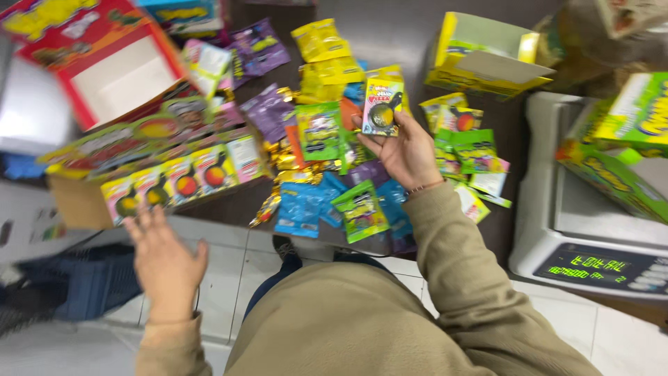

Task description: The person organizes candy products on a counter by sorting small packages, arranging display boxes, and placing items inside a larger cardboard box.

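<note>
Head view, items as lying: my right hand (406, 154) gripping yellow packet (382, 106), fingers clamped on its lower edge, holding it upright above sweets pile (327, 174) on dark table (403, 31). My left hand (163, 261) hovering empty, fingers spreading apart, just below display box (181, 177) of carded sweets at table's edge. Yellow carton (487, 59) standing open behind. Scale (557, 209) sitting at right, display glowing green.
</note>
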